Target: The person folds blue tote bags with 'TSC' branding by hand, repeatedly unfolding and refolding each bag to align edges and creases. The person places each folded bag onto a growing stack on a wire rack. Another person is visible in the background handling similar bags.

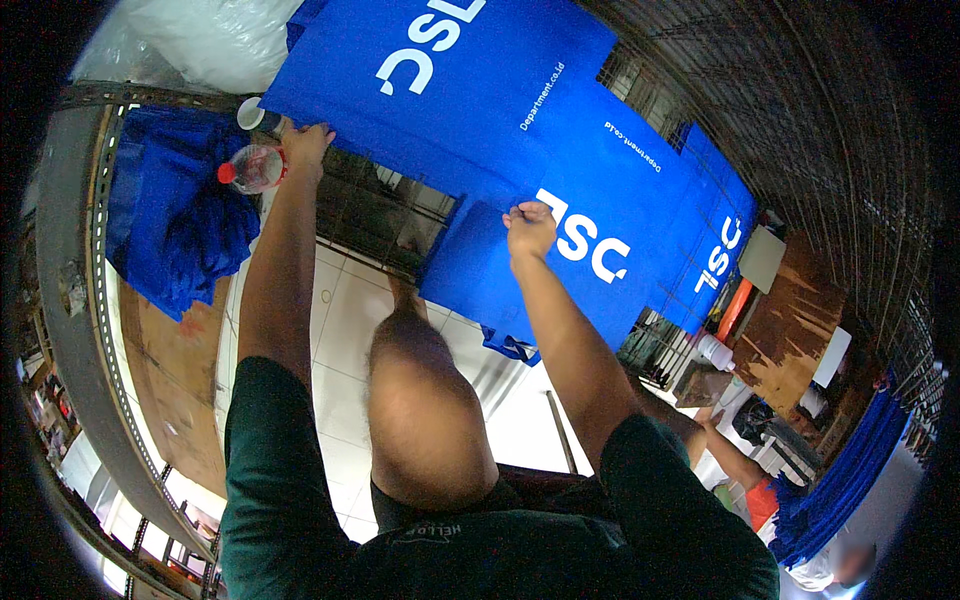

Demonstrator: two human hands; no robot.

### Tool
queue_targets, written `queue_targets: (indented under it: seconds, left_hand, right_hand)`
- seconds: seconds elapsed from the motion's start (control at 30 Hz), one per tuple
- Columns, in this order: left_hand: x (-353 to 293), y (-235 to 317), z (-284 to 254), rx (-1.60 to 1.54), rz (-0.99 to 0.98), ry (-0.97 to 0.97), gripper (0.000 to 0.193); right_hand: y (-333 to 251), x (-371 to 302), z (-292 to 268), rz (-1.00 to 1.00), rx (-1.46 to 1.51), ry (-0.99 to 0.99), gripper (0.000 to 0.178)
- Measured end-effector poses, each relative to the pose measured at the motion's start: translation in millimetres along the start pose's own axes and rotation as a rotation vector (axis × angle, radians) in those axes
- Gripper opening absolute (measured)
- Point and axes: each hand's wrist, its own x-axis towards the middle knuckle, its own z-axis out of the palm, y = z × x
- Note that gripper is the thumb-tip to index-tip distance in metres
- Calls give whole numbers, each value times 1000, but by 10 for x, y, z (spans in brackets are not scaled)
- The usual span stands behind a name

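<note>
Several blue fabric bags with white printing lie overlapping on a wire rack. My left hand is at the left edge of the farthest blue bag, fingers bent at its lower corner; they seem to pinch the fabric. My right hand is over the middle blue bag, its fingertips curled together near the white print. What they hold, if anything, is hidden. A strap handle hangs from that bag's near edge. A third blue bag lies farther right.
A clear bottle with a red cap and a white cup-like object are beside my left hand. Folded blue fabric is piled at left. Wire mesh stands at right. Another person's arm shows at lower right.
</note>
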Motion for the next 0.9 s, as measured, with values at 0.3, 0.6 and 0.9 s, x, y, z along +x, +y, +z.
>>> queue_targets:
  seconds: [0.3, 0.6, 0.9]
  left_hand:
    - [173, -203, -128, -81, 17, -98, 56]
    - [-932, -79, -9, 233, 509, 87, 75]
    - [-2938, -168, -712, 102, 35, 56, 58]
  right_hand:
    - [-19, -33, 29, 63, 57, -30, 11]
    - [63, -153, -361, -378, -126, 48, 14]
    - [404, -681, -1978, -223, -24, -85, 22]
